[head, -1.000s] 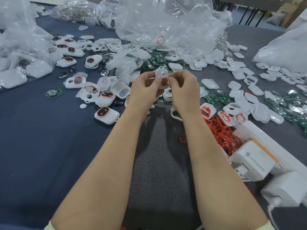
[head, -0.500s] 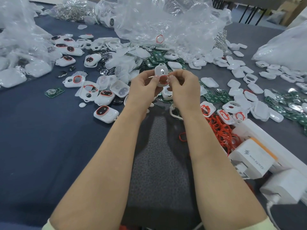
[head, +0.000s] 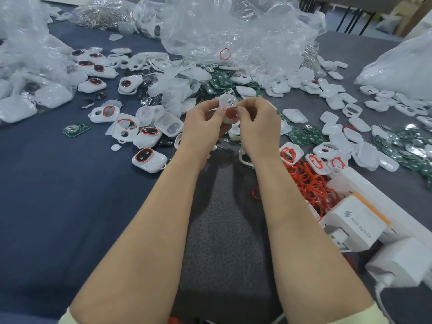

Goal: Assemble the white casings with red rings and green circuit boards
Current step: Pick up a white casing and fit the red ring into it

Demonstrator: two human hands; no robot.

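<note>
Mid-frame, we hold one white casing [head: 226, 102] between both hands. Our left hand [head: 205, 122] curls thumb and fingers around its left edge, and our right hand [head: 259, 122] pinches one red ring [head: 231, 112] against its lower opening. The only writing we can read is on a white charger [head: 355, 220] at lower right: a lightning mark and "GaN", upside down. A second charger [head: 402, 263] sits below it. One green circuit board [head: 76, 129] lies alone at middle left. Loose red rings [head: 311, 185] are piled right of our right forearm, too many to count.

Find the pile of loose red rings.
Head view, right side: the pile of loose red rings lies between the right forearm and the white charger block.
</note>
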